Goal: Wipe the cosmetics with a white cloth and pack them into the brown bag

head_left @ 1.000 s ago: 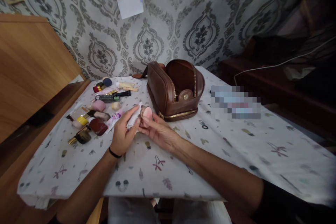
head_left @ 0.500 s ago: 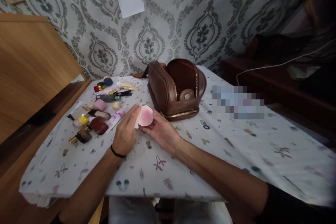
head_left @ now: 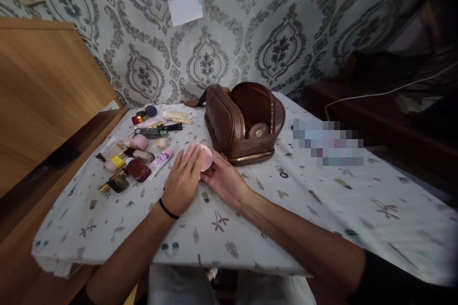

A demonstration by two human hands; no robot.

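A round pink container [head_left: 206,158] is between my hands, in front of the brown bag. My right hand [head_left: 225,178] holds its right side and underside, fingers curled round it. The fingers of my left hand [head_left: 184,178], a black band at the wrist, lie flat and close together across its left part and cover some of it. The brown leather bag [head_left: 232,128] stands just behind, its top unzipped and its dark interior showing. Whether anything is inside the bag cannot be made out.
Left of my hands lie several cosmetics, among them a dark red bottle [head_left: 138,170], a purple and white tube [head_left: 161,162] and a navy round item [head_left: 150,111]. A blurred patch [head_left: 327,143] covers something at right. The patterned wall rises behind the table.
My left hand has moved right, over the pink container's opening, which showed more fully before. The whole view has shifted slightly.
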